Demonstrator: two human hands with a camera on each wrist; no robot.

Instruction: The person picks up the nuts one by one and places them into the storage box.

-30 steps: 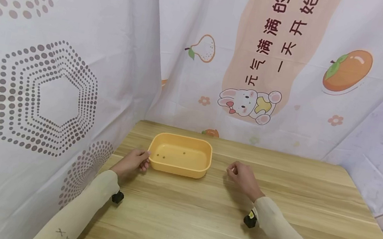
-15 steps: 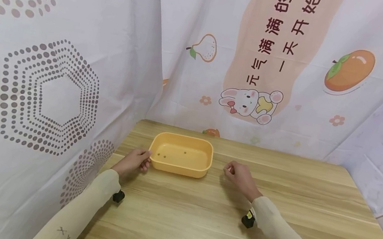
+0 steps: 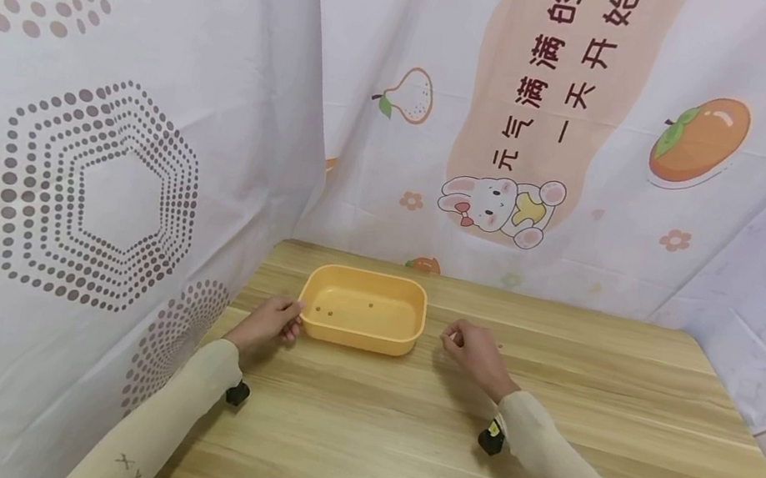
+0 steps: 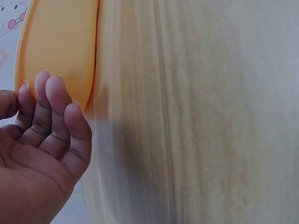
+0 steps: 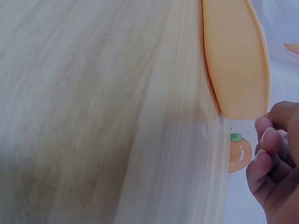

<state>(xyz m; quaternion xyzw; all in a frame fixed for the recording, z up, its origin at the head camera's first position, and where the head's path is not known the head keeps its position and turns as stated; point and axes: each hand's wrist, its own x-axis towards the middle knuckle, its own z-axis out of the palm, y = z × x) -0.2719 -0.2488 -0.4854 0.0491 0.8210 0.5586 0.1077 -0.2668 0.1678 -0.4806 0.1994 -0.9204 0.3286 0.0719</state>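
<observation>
A shallow yellow plastic basin (image 3: pixel 354 340) stands near the back of the wood-grain table. Three tiny dark round spots (image 3: pixel 330 314) show on its floor; whether these are loose bits or holes is unclear. My left hand (image 3: pixel 270 323) pinches the basin's left rim between thumb and forefinger, the other fingers loosely curled beneath. Just right of the basin, my right hand (image 3: pixel 479 354) hovers apart from it, thumb and forefinger brought together. Anything tiny between those fingertips is hidden, also in the right wrist view. One small dark speck (image 3: pixel 499 346) lies on the table behind the right hand.
The wooden tabletop (image 3: pixel 357 438) spreads in front of the basin and off to the right. Printed cloth (image 3: pixel 357 209) hangs behind the table's back edge, and another white patterned cloth (image 3: pixel 123 204) hangs close along the left side.
My right hand has shifted left toward the basin, and the dark speck on the table has come into sight behind it. The left hand and basin have hardly moved.
</observation>
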